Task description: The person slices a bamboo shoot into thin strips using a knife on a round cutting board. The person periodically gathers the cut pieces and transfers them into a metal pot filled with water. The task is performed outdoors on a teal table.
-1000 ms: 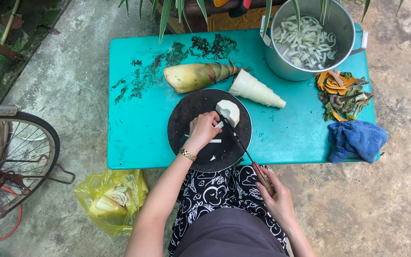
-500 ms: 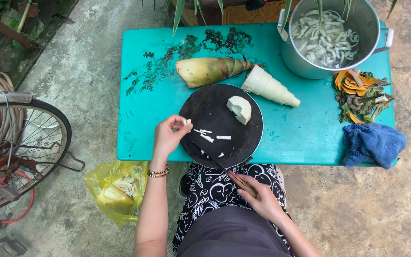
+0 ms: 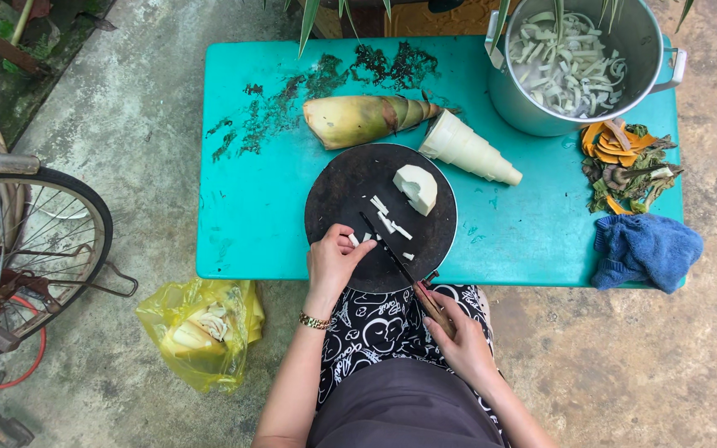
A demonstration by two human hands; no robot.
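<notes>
While the right hand keeps its fingers clamped on a wooden-handled knife whose blade lies across the round black cutting board on the turquoise table, the left hand pinches small white bamboo-shoot strips with fingers curled together at the board's near edge.

One head-worn view looks almost straight down from well above, the wearer's lap at 6 o'clock. The turquoise table spans the middle from moderate distance, its far edge at 12 o'clock. The round cutting board sits near centre. A metal pot lies toward 1 o'clock, a bicycle wheel at 9 o'clock. No second view overlaps.
</notes>
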